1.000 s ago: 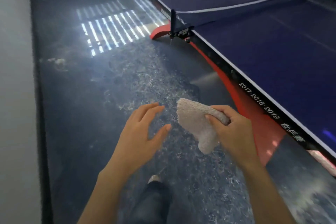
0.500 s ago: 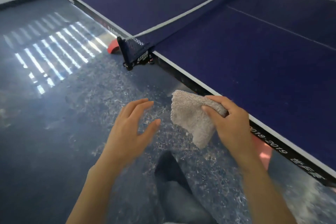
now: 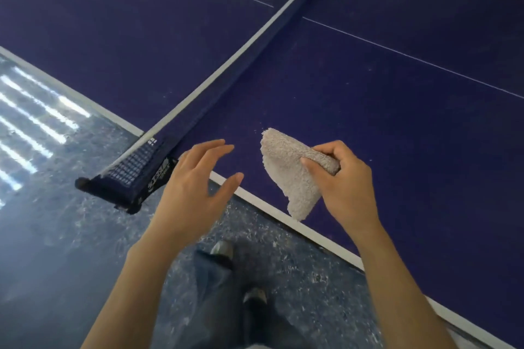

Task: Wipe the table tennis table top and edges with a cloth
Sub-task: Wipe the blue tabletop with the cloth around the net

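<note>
Beige terry cloth [image 3: 292, 176] — your right hand [image 3: 344, 187] pinches it above the blue counter [image 3: 397, 122]; your left hand [image 3: 195, 193] hangs released — fingers spread.

cam: single head view, no second view to overlap | pose: standing at the table [image 3: 397, 122] long side edge, beside the net [image 3: 226, 65] post | facing: forward and steeply down across the table | range: close, near edge just below lens, far edge at frame top

The table top [image 3: 397, 122] runs off frame; net-post [image 3: 124, 178] lettering seems blurred.
</note>
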